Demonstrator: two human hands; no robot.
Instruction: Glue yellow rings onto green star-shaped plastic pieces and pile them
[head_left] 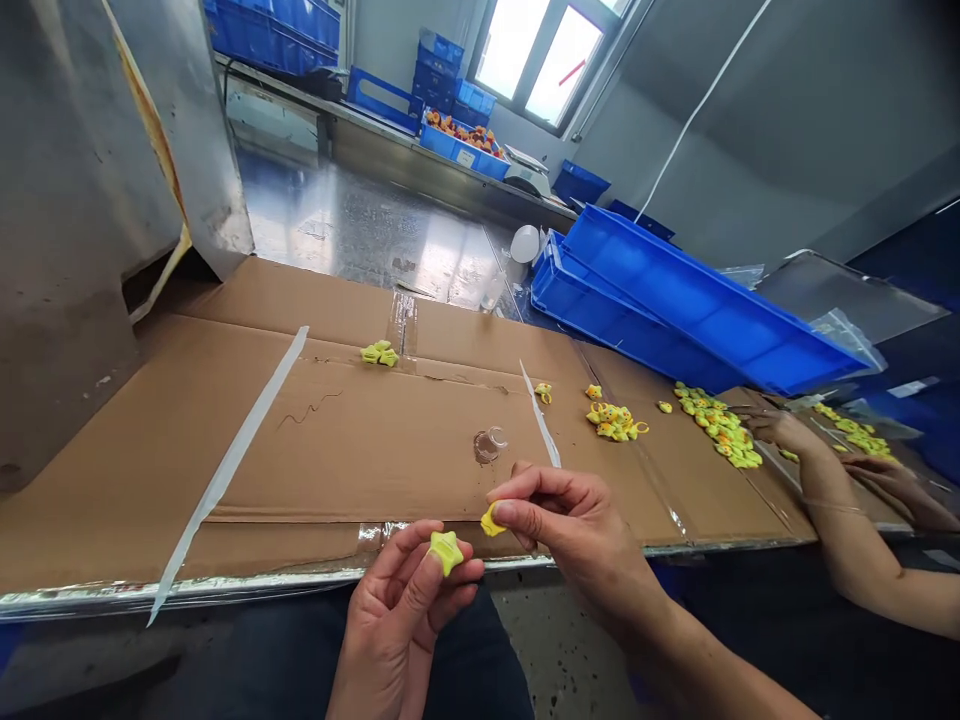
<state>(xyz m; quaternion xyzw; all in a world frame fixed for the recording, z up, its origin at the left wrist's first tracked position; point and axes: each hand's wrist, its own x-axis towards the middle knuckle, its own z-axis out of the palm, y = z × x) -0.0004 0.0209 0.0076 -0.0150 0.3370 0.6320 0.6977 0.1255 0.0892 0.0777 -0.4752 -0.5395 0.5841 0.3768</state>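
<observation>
At 6 o'clock, a yellow star (446,551) is pinched between the thumb and fingers of the left hand (397,610). At 5 o'clock, a small yellow piece (493,520) is pinched between the thumb and forefinger of the right hand (570,510). Both are held up just apart, clear of the surface, where they are kept in view. Taped cardboard (322,440) is laid over the bench as a cover. Yellow pieces (716,425) are heaped at 2 o'clock, beside a co-worker's hand (780,430) at 3 o'clock. Blue crates (705,300) are stacked beyond, and a window (540,60) is seen at 1 o'clock.
</observation>
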